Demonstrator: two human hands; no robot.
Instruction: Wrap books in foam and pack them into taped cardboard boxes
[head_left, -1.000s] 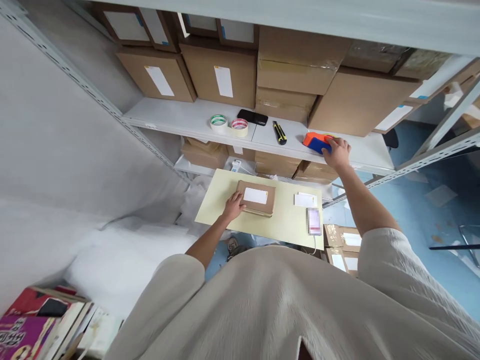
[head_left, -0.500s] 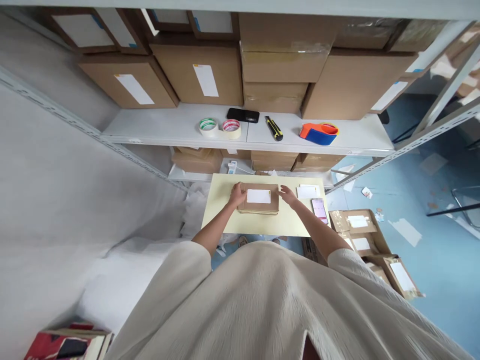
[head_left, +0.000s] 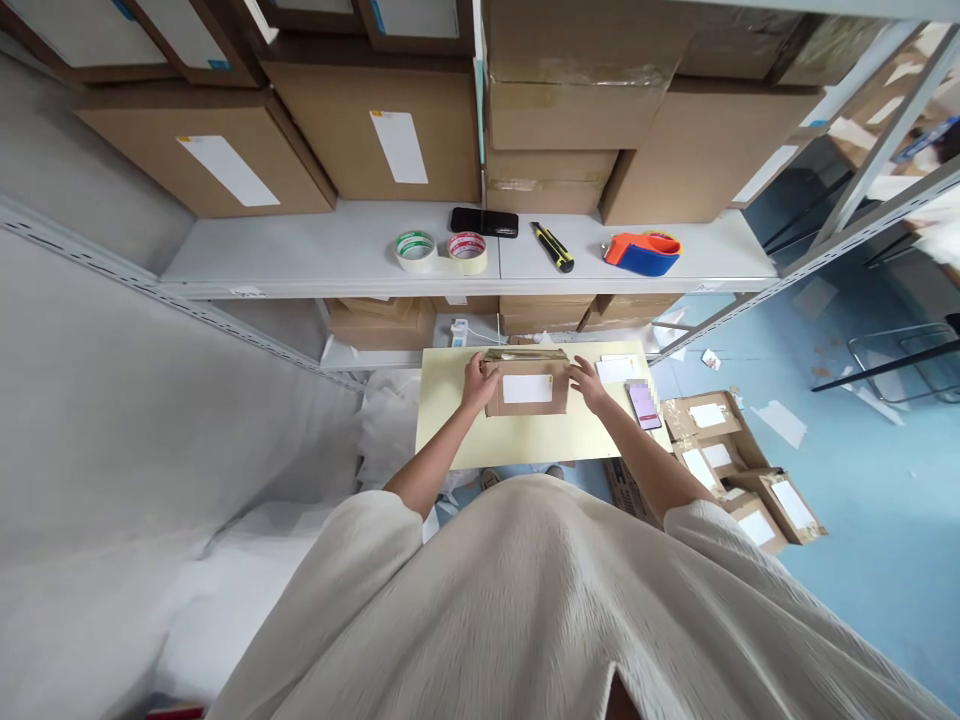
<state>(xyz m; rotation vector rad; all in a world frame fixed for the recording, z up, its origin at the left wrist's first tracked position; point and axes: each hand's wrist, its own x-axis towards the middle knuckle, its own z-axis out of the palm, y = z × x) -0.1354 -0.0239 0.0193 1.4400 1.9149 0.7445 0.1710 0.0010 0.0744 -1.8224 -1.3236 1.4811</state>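
Note:
A small brown cardboard box stands tilted on the pale yellow table, its face with a white label turned towards me. Along its upper edge runs a strip of shiny tape. My left hand is closed on the left end of the box, with the thumb on the front face. At the right end, my right hand grips the edge with bent fingers. Right of that hand lie white paper slips and a phone with a lit screen.
A grey shelf above the table holds two tape rolls, a dark phone, a yellow-black utility knife, an orange-blue tape dispenser and large cartons. On the floor at right are opened cartons.
The box has been tipped up, so its labelled face leans towards me. My right hand has come in from beside it onto its right end. The view has shifted slightly.

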